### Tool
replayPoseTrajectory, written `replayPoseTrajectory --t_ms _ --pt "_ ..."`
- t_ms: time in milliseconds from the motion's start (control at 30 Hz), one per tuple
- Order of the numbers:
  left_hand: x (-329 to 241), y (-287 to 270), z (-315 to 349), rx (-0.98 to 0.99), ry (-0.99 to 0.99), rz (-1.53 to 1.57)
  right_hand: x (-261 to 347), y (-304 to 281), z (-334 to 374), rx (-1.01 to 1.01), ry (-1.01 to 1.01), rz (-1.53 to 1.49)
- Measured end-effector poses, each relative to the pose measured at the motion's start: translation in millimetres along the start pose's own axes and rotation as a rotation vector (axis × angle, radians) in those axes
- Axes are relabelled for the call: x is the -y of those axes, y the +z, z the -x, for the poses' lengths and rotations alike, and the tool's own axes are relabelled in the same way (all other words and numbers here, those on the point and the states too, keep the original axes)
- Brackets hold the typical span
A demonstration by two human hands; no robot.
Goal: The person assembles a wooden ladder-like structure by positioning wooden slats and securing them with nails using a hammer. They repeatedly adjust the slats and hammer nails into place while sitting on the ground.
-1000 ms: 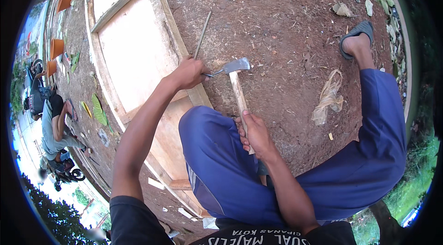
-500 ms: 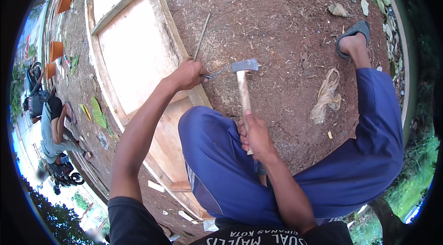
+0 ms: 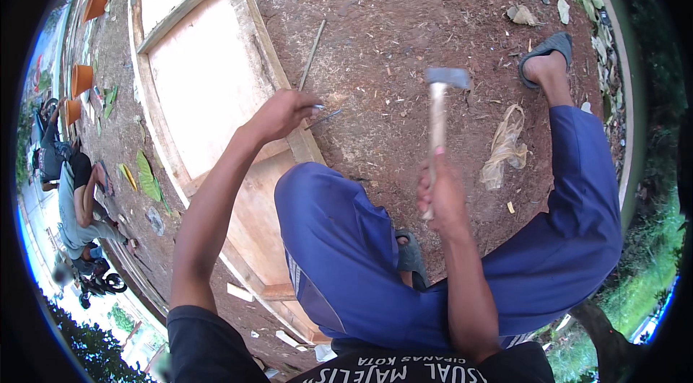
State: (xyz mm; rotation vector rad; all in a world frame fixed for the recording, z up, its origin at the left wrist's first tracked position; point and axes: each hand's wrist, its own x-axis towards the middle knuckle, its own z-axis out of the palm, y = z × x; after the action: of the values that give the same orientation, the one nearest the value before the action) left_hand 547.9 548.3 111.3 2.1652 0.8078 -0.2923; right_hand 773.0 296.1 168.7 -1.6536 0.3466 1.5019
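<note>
- Right hand (image 3: 442,192): grasping, fingers clenched around the lower handle of a hammer; slightly blurred.
- Hammer (image 3: 438,112): pale wooden handle, grey metal head; held raised, handle near upright in view, head uppermost, over the bare ground right of the wooden panel.
- Left hand (image 3: 283,112): bent at the wrist, fingers curled, above the panel's right edge; a small pale bit shows at the fingertips, and whether it is gripped cannot be told.
- Thin dark metal piece (image 3: 325,119): just below the left fingertips, projecting past the panel's right edge; contact with the hand unclear.
- Wooden panel (image 3: 206,58): long, light sheet framed with battens and crossed by rails; lying on the ground, left of the raised knee.
- Thin rod (image 3: 312,54): just beside the panel's right edge, upper part.
- Ground (image 3: 382,29): reddish-brown soil, strewn with chips.
- Plastic bag (image 3: 505,148): translucent tan, crumpled; on the ground, right of the hammer.
- Sandals, one pair, dark grey: one (image 3: 561,51) near the ground's right edge, one (image 3: 411,260) beneath the bent knee.
- Leaves (image 3: 600,33): along the ground's right edge.
- Plant pots (image 3: 81,81): three, orange, toward the ground's upper left edge.
- Another person (image 3: 76,195): seated, beyond the panel's left edge.
- Motorcycle (image 3: 101,283): at the far left.
</note>
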Motion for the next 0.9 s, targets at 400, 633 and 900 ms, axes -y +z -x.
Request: replayPoseTrajectory --t_ms 400,633,900 --pt "99.2 35.1 127.3 -0.793 -0.478 -0.157 -22.1 2.9 15.9 0.022 0.119 0.070" --pt "115.0 74.0 134.1 -0.911 -0.561 -0.026 -15.6 30.9 -22.5 -0.230 -0.430 -0.386" --pt "114.6 71.5 148.9 -0.878 -0.699 -0.048 52.2 -42.6 4.7 -0.174 -0.286 -0.322"
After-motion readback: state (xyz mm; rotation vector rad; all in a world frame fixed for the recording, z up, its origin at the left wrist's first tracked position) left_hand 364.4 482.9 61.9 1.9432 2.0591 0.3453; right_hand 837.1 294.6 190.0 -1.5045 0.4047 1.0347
